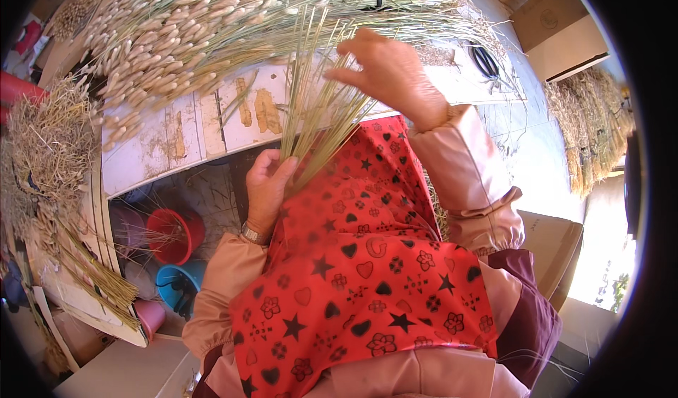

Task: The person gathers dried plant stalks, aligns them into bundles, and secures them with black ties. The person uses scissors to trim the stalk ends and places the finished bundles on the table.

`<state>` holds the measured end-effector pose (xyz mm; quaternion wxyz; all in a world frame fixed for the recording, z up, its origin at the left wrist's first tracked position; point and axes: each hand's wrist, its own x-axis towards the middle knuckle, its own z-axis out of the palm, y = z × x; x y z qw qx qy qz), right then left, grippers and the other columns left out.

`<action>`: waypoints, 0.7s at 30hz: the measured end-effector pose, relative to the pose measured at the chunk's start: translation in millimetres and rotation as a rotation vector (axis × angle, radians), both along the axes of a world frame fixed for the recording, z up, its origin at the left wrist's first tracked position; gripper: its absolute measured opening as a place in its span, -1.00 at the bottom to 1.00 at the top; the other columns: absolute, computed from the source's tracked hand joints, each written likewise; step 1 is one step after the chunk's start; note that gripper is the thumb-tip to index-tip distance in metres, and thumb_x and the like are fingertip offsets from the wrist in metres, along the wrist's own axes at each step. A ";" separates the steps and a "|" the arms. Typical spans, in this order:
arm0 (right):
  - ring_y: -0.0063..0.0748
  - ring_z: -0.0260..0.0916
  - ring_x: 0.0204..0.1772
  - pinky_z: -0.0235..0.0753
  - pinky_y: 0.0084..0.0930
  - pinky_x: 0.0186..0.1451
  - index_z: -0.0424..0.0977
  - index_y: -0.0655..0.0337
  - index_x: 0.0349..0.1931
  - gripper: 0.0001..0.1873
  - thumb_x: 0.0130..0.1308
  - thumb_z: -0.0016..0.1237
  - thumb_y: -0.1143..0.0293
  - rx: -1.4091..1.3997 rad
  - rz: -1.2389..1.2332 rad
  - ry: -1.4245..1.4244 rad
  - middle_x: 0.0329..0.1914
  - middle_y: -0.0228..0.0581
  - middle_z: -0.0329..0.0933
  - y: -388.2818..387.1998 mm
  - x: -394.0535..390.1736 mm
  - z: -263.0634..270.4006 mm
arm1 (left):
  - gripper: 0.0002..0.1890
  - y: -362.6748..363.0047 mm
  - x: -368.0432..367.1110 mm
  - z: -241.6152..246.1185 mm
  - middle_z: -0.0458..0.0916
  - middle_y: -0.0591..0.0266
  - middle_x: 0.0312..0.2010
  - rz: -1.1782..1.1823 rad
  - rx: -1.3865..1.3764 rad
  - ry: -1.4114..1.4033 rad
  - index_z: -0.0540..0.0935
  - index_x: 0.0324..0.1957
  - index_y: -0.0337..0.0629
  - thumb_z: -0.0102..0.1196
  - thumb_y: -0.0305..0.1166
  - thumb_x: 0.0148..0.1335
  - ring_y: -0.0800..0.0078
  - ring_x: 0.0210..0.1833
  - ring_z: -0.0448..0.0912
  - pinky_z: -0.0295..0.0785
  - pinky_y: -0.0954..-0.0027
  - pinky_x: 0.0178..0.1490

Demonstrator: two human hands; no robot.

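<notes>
My left hand (267,186) is closed around a fanned bunch of dried grass stems (315,117) above my lap. Their cut ends point up and away from me. What lies below my grip blurs into the red patterned apron (365,292). My right hand (389,75) is raised at the far right of the stem tips, thumb and fingers apart. I see nothing held in it. Beyond both hands, a large heap of bunny-tail grass (175,43) covers the worn white table (238,117), fluffy heads to the left and stems to the right.
Below the table's left part stand a red bucket (177,236), a blue bucket (177,284) and a pink bucket (151,316). More dried grass (50,133) is piled at the left. A black cord coil (483,61) lies at the table's right end. Cardboard boxes (556,22) stand beyond.
</notes>
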<state>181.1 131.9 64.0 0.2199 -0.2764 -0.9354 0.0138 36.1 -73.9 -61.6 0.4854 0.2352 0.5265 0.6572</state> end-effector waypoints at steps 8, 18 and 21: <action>-0.09 0.52 -0.30 0.54 -0.22 -0.27 0.47 0.06 -0.31 -0.90 0.27 -0.15 0.37 0.259 -0.277 -0.292 -0.33 -0.22 0.50 51.8 8.0 1.1 | -0.90 -3.0 -3.9 -2.7 0.56 0.40 -0.48 -0.037 0.009 -0.028 0.51 -0.25 -0.21 0.15 -0.46 0.24 0.76 -0.53 0.37 0.24 0.66 -0.48; -0.26 0.50 -0.25 0.53 -0.40 -0.25 0.53 0.15 -0.21 -0.67 0.13 0.18 0.13 0.222 0.098 0.153 -0.33 -0.21 0.48 14.4 14.1 13.2 | -0.89 -1.8 -6.1 -7.6 0.61 0.40 -0.41 -0.063 -0.017 -0.026 0.53 -0.26 -0.20 0.17 -0.44 0.22 0.78 -0.48 0.40 0.28 0.68 -0.41; -0.17 0.45 -0.17 0.55 -0.35 -0.19 0.54 0.17 -0.36 -0.78 0.18 0.05 0.21 0.110 0.309 -0.092 -0.29 -0.21 0.43 -32.0 -11.7 -16.8 | -0.89 -2.0 -4.9 -3.8 0.62 0.40 -0.41 -0.050 -0.031 0.014 0.53 -0.27 -0.20 0.17 -0.44 0.23 0.78 -0.47 0.39 0.28 0.68 -0.40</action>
